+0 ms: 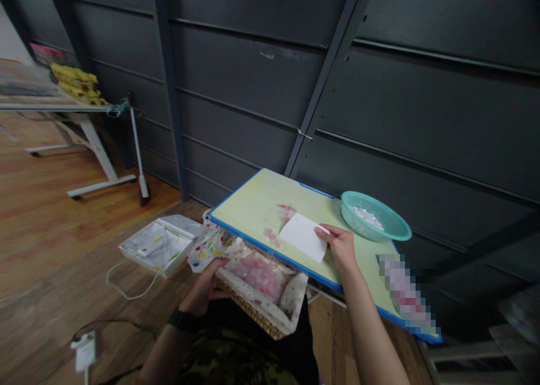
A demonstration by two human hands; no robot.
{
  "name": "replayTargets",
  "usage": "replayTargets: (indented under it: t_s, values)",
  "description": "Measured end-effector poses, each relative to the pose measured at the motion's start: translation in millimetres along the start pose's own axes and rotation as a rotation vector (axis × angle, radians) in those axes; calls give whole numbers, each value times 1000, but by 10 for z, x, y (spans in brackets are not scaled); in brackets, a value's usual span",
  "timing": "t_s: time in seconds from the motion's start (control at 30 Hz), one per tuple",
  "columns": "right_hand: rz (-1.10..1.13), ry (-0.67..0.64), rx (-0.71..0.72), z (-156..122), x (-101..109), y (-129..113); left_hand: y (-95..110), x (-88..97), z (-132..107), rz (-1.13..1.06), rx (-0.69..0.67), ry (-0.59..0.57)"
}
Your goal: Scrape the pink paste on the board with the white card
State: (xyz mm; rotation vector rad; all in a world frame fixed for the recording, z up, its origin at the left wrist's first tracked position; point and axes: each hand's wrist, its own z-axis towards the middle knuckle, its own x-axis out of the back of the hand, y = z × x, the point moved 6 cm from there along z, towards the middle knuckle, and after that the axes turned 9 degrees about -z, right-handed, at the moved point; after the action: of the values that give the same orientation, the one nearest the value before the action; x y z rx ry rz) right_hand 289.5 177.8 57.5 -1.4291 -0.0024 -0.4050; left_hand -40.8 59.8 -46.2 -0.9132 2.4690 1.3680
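Observation:
My left hand (210, 281) grips the left side of a woven basket (291, 300) with a pale lining, tilted at the table's near edge. Pinkish-white material (257, 272) covers its bottom; I cannot tell what it is. Between the thumb and fingers of my right hand (341, 243) is a flat white scraper card (304, 236), its lower edge close to the pale yellow tabletop (261, 199). Pink residue (272, 236) lies on the surface just left of the card.
A turquoise plastic basin (379, 213) with white bits stands at the table's back right. Beside it lies a pixelated object (407, 295). On the floor to the left are an open white box (156, 244) and a power strip (85, 351) with cords. Dark metal panels (248, 76) rise behind.

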Motion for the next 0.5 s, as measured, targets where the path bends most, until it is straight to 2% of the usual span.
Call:
replayTargets:
  t_s: [0.1, 0.23, 0.3, 0.43, 0.5]
  values:
    - [18, -35, -9, -120, -50, -5, -8, 17, 14, 9, -6, 23]
    - [50, -135, -23, -222, -177, -80, -10, 28, 28, 8, 5, -11]
    - [58, -104, -20, -185, -188, -109, 17, 45, 20, 3, -5, -8]
    - [5, 48, 8, -41, -163, -95, 90, 65, -13, -17, -19, 9]
    - [-18, 61, 21, -12, -189, -73, 118, 81, -23, -26, -15, 26]
